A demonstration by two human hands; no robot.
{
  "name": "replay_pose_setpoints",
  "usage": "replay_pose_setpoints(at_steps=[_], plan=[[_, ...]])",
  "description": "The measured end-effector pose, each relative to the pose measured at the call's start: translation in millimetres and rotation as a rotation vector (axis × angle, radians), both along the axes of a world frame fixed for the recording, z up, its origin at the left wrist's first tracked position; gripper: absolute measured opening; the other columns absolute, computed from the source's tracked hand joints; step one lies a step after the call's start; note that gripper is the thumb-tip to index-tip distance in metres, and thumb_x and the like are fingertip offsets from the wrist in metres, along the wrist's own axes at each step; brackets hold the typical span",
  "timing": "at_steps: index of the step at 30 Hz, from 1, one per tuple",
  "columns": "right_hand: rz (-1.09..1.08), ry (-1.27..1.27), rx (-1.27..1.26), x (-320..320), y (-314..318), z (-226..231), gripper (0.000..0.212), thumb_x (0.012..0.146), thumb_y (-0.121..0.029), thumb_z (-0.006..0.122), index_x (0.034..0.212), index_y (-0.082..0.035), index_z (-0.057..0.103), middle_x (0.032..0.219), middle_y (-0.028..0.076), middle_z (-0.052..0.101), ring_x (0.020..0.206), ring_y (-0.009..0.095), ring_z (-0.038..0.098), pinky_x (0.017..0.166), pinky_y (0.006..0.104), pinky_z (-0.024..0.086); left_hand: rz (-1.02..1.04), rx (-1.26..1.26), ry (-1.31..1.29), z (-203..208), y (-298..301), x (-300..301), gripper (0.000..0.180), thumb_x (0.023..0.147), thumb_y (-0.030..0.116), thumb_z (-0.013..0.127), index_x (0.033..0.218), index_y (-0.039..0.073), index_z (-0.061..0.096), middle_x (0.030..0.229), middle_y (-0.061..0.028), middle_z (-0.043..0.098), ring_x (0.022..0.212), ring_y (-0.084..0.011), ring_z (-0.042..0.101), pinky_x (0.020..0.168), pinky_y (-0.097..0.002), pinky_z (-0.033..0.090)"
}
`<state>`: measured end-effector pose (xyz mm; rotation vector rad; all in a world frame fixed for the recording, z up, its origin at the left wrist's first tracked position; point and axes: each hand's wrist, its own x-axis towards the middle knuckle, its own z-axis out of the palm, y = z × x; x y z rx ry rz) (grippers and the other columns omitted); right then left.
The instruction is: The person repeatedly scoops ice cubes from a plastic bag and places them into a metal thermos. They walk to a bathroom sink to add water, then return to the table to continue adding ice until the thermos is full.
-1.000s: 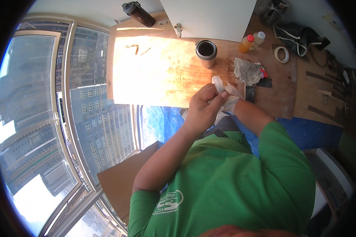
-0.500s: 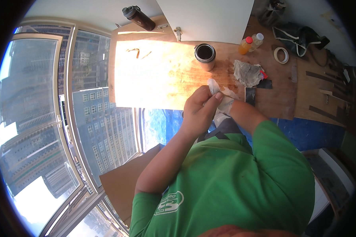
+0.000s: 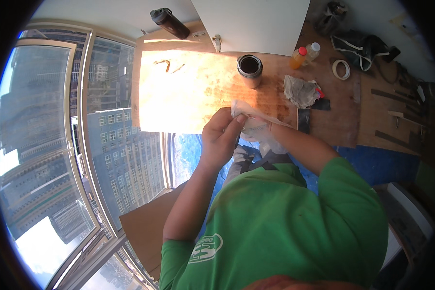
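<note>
My left hand (image 3: 218, 136) is closed, its thumb and fingers pinching the edge of a thin translucent plastic bag (image 3: 269, 136). The bag spreads over my right hand (image 3: 254, 123), which appears to be inside it, so its fingers cannot be made out clearly. Both hands are close together over the near edge of the wooden board table (image 3: 198, 104). Just beyond them stands an open tumbler (image 3: 250, 77) with dark contents. A crumpled grey rag (image 3: 298, 92) lies to the right, beside a dark flat piece (image 3: 304, 120).
At the back stand a dark bottle (image 3: 171, 24), a white panel (image 3: 256, 24) and a red-capped orange bottle (image 3: 297, 59) beside a clear one (image 3: 312, 52). A tape roll (image 3: 341, 69) and dark strips (image 3: 394, 137) lie right. Windows (image 3: 38, 130) fill the left; cardboard (image 3: 150, 222) leans below.
My left hand has moved left, drawing the plastic bag's edge with it. The bag is now stretched wider between my hands and over the right one.
</note>
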<state>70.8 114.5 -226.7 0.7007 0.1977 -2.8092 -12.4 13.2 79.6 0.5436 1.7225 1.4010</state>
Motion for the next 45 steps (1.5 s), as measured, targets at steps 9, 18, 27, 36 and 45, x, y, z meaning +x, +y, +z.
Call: replay_pose_setpoints(at_steps=[9,18,27,36,45], plan=[[0.073,-0.148,0.205,13.1,8.3,87.9,0.037,0.094,-0.033,0.063,0.115,-0.004,0.065,0.107,0.011,0.069,0.098,0.024,0.067,0.092,0.0412,0.055,-0.046,-0.376,0.122,20.9,4.0,-33.4,0.028,0.094,0.023,0.067,0.098,-0.004,0.07,0.081,-0.0074,0.066,0.076,-0.0138,0.058,0.071,-0.0313,0.047],[-0.011,0.01,-0.12,9.6,12.6,83.9,0.032,0.098,-0.027,0.059,0.108,0.002,0.067,0.106,0.016,0.071,0.098,0.028,0.069,0.094,0.042,0.056,-0.083,-0.399,0.15,19.8,-12.7,-37.8,0.02,0.097,0.021,0.068,0.094,0.001,0.071,0.068,0.0033,0.059,0.055,-0.0032,0.045,0.049,-0.0223,0.034],[-0.036,-0.003,-0.021,13.4,-0.2,100.4,0.033,0.098,-0.028,0.057,0.108,0.001,0.068,0.109,0.017,0.071,0.103,0.028,0.068,0.096,0.0422,0.055,0.024,-0.374,0.028,12.5,-21.3,-41.0,0.023,0.095,0.021,0.067,0.089,-0.001,0.068,0.065,0.0006,0.056,0.058,-0.0066,0.047,0.052,-0.0265,0.038],[0.013,0.0,0.012,9.3,-0.7,99.2,0.033,0.1,-0.031,0.056,0.1,0.0,0.068,0.11,0.017,0.071,0.096,0.026,0.069,0.09,0.0404,0.057,0.022,-0.384,0.006,4.0,-20.6,-49.7,0.02,0.095,0.019,0.067,0.1,0.0,0.073,0.077,0.0004,0.066,0.061,-0.0044,0.052,0.055,-0.0219,0.04],[-0.005,0.063,-0.138,-11.5,20.4,108.4,0.039,0.103,-0.032,0.051,0.103,0.002,0.07,0.114,0.02,0.07,0.105,0.029,0.068,0.096,0.0396,0.055,0.035,-0.378,-0.027,13.2,-17.7,-65.8,0.018,0.096,0.018,0.066,0.097,0.001,0.072,0.076,0.0,0.066,0.061,-0.0042,0.053,0.054,-0.0211,0.04]])
